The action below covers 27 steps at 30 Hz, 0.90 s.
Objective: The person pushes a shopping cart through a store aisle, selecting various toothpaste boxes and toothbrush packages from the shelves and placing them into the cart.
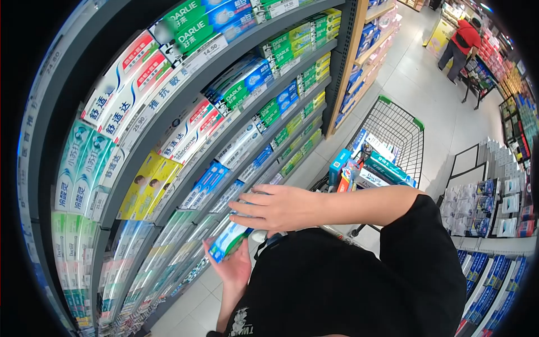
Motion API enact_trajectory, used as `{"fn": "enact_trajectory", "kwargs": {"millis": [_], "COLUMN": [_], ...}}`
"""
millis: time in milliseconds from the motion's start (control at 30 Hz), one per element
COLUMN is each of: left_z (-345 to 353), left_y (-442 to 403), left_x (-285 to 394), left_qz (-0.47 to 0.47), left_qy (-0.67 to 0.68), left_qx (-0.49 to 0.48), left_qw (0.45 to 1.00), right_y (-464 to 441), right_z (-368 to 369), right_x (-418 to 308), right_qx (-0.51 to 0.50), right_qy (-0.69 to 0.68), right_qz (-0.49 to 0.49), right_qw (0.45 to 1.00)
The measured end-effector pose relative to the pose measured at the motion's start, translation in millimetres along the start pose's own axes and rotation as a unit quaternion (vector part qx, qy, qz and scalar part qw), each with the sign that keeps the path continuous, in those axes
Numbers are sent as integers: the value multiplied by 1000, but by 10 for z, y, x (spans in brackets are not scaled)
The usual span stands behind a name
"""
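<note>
My left hand (234,268) grips a blue, green and white toothpaste box (227,240), with the thumb on one side and the fingers on the other. Over the far end of that box, my right hand (269,209) reaches across with its fingers stretched and spread. Its palm and thumb are hidden, so I cannot tell whether it touches the box. Both hands are close to the curved-looking shelf rack, near blue and white toothpaste boxes (205,184) and yellow boxes (150,185).
A wire shopping cart (412,121) holding several boxes stands beyond my right arm. Shelf rows (247,106) of toothpaste run along the left. Farther off, a person in a red top (465,42) stands by another cart (480,84). More stocked displays (477,208) line the right.
</note>
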<state>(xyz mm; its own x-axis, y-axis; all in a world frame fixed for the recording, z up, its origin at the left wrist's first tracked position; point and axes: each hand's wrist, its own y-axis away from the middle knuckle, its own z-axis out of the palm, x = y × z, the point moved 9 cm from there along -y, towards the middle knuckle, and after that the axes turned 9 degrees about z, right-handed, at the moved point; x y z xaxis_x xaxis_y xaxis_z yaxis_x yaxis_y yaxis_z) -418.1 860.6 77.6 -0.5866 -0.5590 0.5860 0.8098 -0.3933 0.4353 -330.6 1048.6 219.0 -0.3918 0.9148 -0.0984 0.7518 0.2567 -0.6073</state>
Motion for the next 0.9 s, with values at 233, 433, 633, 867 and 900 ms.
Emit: {"fn": "enact_trajectory", "kwargs": {"millis": [233, 433, 633, 867, 900], "left_z": [763, 135, -2273, -3941, -4104], "left_y": [28, -184, -609, -79, 8], "left_x": [-193, -41, -66, -150, -182], "left_qz": [-76, 3, -7, -80, -91], "left_qy": [40, -192, -439, -604, -627], "left_qx": [-158, -164, 14, 175, 173], "left_qw": [984, 968, 898, 773, 754], "right_y": [48, -90, -268, -505, -524], "right_z": [-64, -518, -378, -201, -171], "right_x": [172, 1553, 2499, 2769, 2786], "right_qx": [68, 155, 128, 135, 136], "right_qy": [134, 136, 256, 267, 263], "right_qz": [-27, 59, 150, 165, 167], "right_qw": [988, 977, 946, 940, 940]}}
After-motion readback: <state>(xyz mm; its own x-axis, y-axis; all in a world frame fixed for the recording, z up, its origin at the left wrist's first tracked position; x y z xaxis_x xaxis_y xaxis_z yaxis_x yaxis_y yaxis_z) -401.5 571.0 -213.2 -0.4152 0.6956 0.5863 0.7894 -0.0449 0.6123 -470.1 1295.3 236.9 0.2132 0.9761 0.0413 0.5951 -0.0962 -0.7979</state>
